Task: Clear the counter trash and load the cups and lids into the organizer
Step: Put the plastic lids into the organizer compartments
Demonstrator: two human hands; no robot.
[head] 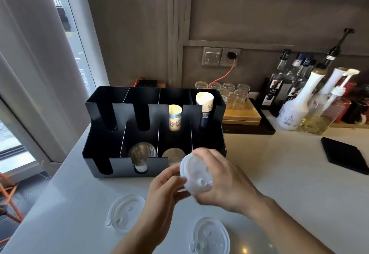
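So, a small stack of white plastic lids (194, 173) was held up just in front of the black sheet-metal organizer (99, 153), near its front right slot; the left hand (165, 189) was pinched onto the stack's near-left edge, thumb and fingers closed on it; the right hand (225, 185) was wrapped over the top and right side, fingers curled round the rim. The lids looked matte and round with a raised sip bump, though a bit blurred. In the back row a paper cup (175, 117) with a blue line drawing was stood in the third slot, and a white-and-navy cup (204, 103) in the fourth; in the front row clear domed lids (142, 153) were lodged on edge in the second slot, with a flatter translucent stack (173, 155) next door. A clear flat lid (124, 213) was left lying on the glossy white counter (279, 163) at near left; a second clear lid (211, 235) lay by the right forearm, well apart. Upturned glass tumblers (235, 95) on a wooden tray (241, 116), syrup bottles (295, 103) and a black square mat (347, 153) were seen further right.
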